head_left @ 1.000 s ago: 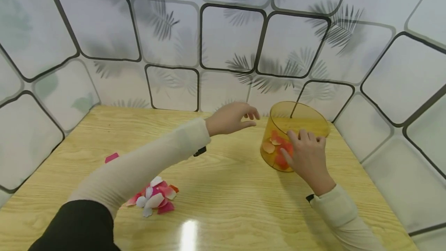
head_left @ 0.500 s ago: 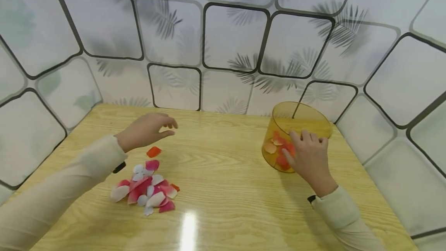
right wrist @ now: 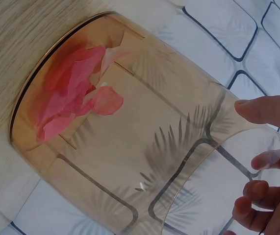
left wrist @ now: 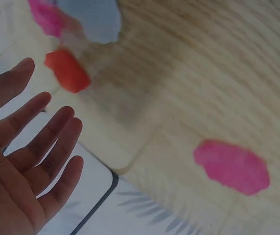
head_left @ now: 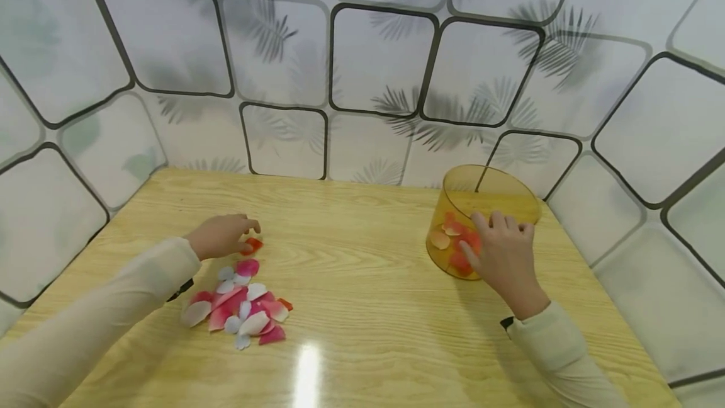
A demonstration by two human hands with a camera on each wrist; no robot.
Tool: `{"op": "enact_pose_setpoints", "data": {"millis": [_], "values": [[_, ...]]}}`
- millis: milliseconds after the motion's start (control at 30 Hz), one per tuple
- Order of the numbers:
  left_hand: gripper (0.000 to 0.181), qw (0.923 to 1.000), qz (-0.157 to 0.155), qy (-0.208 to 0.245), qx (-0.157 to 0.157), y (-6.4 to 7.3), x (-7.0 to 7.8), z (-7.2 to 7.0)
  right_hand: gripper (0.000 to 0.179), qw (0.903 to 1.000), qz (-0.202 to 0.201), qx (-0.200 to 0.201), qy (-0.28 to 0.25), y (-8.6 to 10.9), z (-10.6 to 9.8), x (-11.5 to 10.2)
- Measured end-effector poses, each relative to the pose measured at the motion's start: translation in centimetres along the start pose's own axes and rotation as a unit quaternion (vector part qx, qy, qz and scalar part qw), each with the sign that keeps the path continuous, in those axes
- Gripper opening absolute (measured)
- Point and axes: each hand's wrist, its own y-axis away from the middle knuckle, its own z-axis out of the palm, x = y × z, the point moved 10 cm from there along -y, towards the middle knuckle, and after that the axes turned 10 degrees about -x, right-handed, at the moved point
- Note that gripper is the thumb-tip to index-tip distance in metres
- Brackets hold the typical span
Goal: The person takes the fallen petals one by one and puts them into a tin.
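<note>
My left hand (head_left: pixel 223 236) hovers low at the back of a petal pile, thumb and fingers apart with nothing between them. Its thumb overlaps an orange-red petal (head_left: pixel 252 245) in the head view; the left wrist view shows that same petal (left wrist: pixel 67 70) just off the fingertips. Pink, white and red petals (head_left: pixel 229 307) lie heaped in front of the hand. At the right, my right hand (head_left: pixel 503 257) grips the rim of an amber see-through plastic container (head_left: pixel 453 206), thumb outside and fingers curled over the edge inside. Red and pink petals (right wrist: pixel 73 90) lie inside at its bottom.
A separate pink petal (left wrist: pixel 233 166) lies on the wooden table (head_left: pixel 362 307), hidden behind the left arm in the head view. A patterned wall covering (head_left: pixel 283 68) stands along the table's back and sides.
My left hand has moved left from beside the container to the petals, then lowered toward the orange-red petal. The right hand keeps its grip on the container's rim.
</note>
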Motion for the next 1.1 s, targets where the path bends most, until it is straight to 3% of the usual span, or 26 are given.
{"op": "enact_pose_setpoints", "data": {"millis": [333,633,933,1100], "values": [[0.03,1.0,0.003,0.001,-0.001,-1.0,-0.4,1.2,0.047,1.0,0.002,-0.003,-0.002,0.0,-0.1,-0.1],[0.025,0.9991,-0.001,0.038,-0.016,-2.0,-1.3,1.7,0.048,1.0,-0.003,0.002,-0.002,0.0,-0.1,-0.2],[0.011,1.0,-0.001,-0.002,-0.008,-1.8,-0.9,0.9,0.048,1.0,-0.006,0.008,0.0,0.0,-0.1,-0.3],[0.012,0.9999,0.011,-0.002,0.009,-2.0,-0.5,0.0,0.048,1.0,-0.002,0.005,-0.001,0.0,-0.1,-0.1]]}}
